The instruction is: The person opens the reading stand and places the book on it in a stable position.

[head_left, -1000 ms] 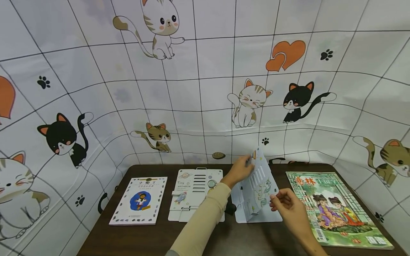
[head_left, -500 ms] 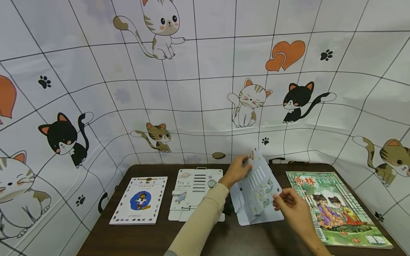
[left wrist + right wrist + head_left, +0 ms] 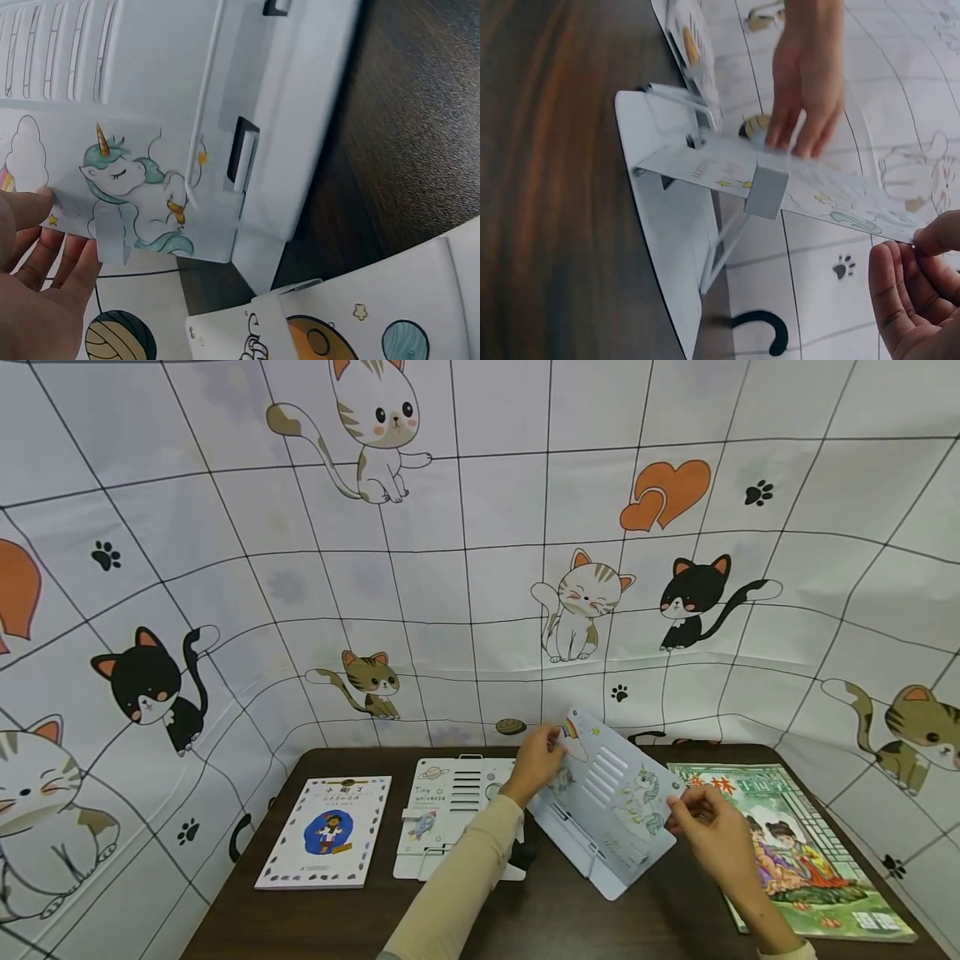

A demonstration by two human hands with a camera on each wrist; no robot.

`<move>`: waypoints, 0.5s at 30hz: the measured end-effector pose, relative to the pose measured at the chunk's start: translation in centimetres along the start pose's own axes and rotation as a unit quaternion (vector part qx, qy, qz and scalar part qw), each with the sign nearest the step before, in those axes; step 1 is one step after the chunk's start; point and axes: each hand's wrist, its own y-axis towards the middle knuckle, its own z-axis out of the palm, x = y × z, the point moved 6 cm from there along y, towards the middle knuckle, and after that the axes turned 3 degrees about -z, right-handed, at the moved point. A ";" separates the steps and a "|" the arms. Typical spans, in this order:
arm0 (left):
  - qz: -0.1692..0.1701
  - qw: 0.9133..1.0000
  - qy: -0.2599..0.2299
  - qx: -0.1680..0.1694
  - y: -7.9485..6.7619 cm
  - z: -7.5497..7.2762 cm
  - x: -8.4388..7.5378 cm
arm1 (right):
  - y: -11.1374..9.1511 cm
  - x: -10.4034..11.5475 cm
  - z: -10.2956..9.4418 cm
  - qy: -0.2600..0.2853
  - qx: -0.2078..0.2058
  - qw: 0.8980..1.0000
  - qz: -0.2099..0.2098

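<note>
A pale book stand (image 3: 626, 768) with unicorn drawings and slots is held at an angle over the dark table, its panel raised from its base. My left hand (image 3: 534, 764) pinches the panel's upper left edge beside the rainbow, thumb on the printed face in the left wrist view. At the panel's right corner, my right hand (image 3: 712, 831) pinches the edge between thumb and fingers. Wire supports (image 3: 726, 251) bridge the panel and the base plate (image 3: 671, 225) in the right wrist view. A second stand (image 3: 442, 827), printed "Tiny universe", lies to the left.
A white book (image 3: 352, 860) with a blue circle lies at the left of the table (image 3: 300, 927). A green illustrated magazine (image 3: 832, 902) lies at the right, partly behind my right hand. A small black object (image 3: 522, 856) sits by the second stand. A cat-print curtain (image 3: 495, 585) hangs behind.
The stand has turned so that its printed panel faces the head camera more, with its lower edge slanted. My left hand has shifted left, my right hand right and slightly up.
</note>
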 end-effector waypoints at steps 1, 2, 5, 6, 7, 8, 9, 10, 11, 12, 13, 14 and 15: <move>0.000 1.000 -0.001 -0.002 -0.1 -0.1 0.0 | 0.2 -0.1 -0.2 -0.009 0.001 1.000 -0.002; 0.001 1.000 -0.003 -0.003 -0.2 -0.3 0.1 | 0.5 -0.3 -0.4 -0.019 0.001 1.000 -0.003; 0.009 1.000 -0.009 -0.009 -0.6 -0.8 0.0 | 1.4 -0.8 -0.9 -0.045 0.001 0.999 -0.009; 0.012 1.000 -0.011 -0.012 -0.7 -0.9 0.1 | 1.7 -1.0 -1.0 -0.051 -0.002 0.999 -0.012; 0.012 1.000 -0.012 -0.014 -0.8 -1.1 0.1 | 2.1 -1.2 -1.0 -0.057 -0.004 0.998 -0.018; 0.014 1.000 -0.012 -0.017 -0.9 -1.2 0.3 | 2.5 -1.4 -1.1 -0.064 -0.007 0.998 -0.023; 0.014 1.000 -0.012 -0.019 -1.0 -1.3 0.5 | 2.9 -1.6 -1.1 -0.073 -0.010 0.997 -0.028; 0.013 1.000 -0.013 -0.021 -1.0 -1.4 0.7 | 3.3 -1.7 -1.1 -0.078 -0.012 0.996 -0.034; 0.012 1.000 -0.014 -0.023 -1.0 -1.5 0.9 | 3.7 -1.9 -1.1 -0.084 -0.014 0.996 -0.037; 0.010 1.000 -0.016 -0.023 -1.0 -1.6 1.2 | 4.1 -2.1 -1.0 -0.089 -0.015 0.995 -0.039; 0.007 1.000 -0.017 -0.023 -1.0 -1.7 1.4 | 4.5 -2.2 -1.0 -0.094 -0.015 0.995 -0.041; 0.007 0.999 -0.019 -0.025 -1.0 -1.8 1.6 | 4.9 -2.3 -0.9 -0.099 -0.015 0.994 -0.042; 0.005 0.999 -0.021 -0.027 -1.0 -2.0 1.8 | 5.3 -2.5 -0.9 -0.102 -0.013 0.994 -0.042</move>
